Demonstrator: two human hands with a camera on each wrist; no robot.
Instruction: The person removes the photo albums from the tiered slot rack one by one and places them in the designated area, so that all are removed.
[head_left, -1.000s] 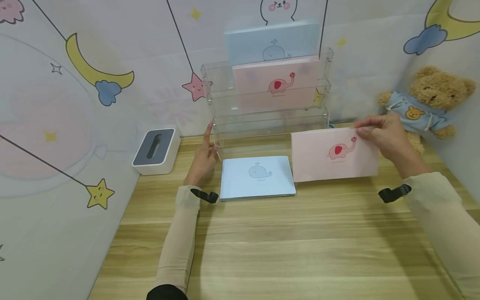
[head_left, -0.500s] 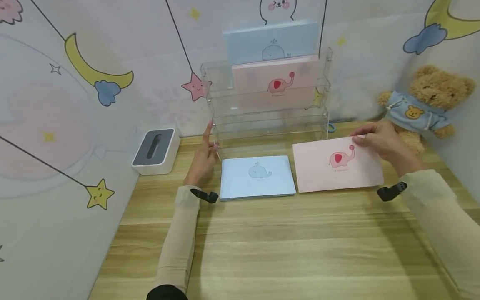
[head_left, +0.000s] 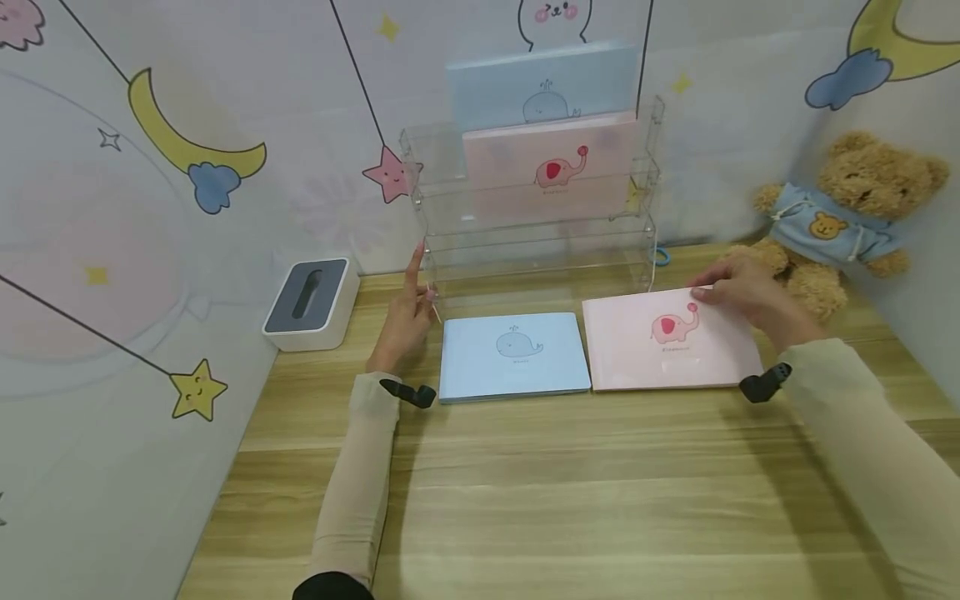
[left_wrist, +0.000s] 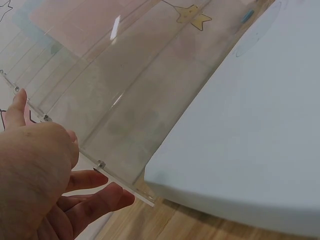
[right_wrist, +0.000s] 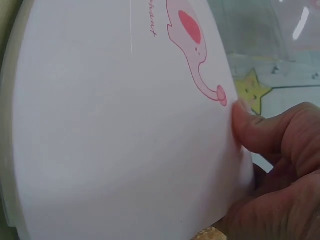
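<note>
My right hand (head_left: pixel 738 292) pinches the upper right edge of a pink elephant notebook (head_left: pixel 630 342), its thumb on the cover. In the right wrist view, the thumb (right_wrist: pixel 250 127) lies at the notebook's edge, other fingers behind it. The notebook lies low over the table, close beside a blue whale notebook (head_left: pixel 513 375). My left hand (head_left: pixel 405 325) rests against the left side of a clear acrylic rack (head_left: pixel 540 258), index finger straight up along it. In the left wrist view, its fingers (left_wrist: pixel 95 205) are at the rack's side panel.
A second pink notebook (head_left: pixel 517 167) and another blue notebook (head_left: pixel 487 92) stand in the rack's upper tiers. A white box with a grey top (head_left: pixel 303 296) sits on the left. A teddy bear (head_left: pixel 840 217) sits at the right, and a blue ring (head_left: pixel 662 256) lies by the rack.
The right hand has lowered the pink notebook toward the table and tilted it flat, beside the blue one. The left hand has stayed at the rack.
</note>
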